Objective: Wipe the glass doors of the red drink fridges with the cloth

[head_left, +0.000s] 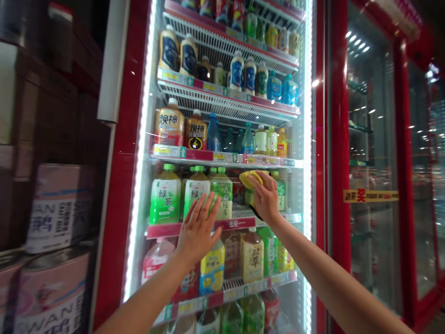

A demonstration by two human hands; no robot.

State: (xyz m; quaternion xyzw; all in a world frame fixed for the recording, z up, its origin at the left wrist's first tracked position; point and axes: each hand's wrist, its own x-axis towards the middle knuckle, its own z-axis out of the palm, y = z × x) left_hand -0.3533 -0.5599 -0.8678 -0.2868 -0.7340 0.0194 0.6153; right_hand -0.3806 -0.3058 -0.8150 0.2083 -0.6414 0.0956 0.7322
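My left hand (199,227) is open with its fingers spread, in front of the green tea bottles (165,197) at the left of a fridge shelf. Nothing is in it. My right hand (266,195) is closed on a bottle with a yellow cap or lid-like top (251,178); I cannot make out fully what this yellow thing is. Behind and beside my right hand stand a green-labelled bottle (279,188) and dark red items. Between my hands is a pale green bottle (222,192), upright on the same shelf.
Drink bottles stand on the shelves above (170,123) and below (252,255). A red shelf edge (238,224) runs under my hands. Pink tins (52,292) are stacked at the left. More red-framed glass doors (375,139) stand at the right.
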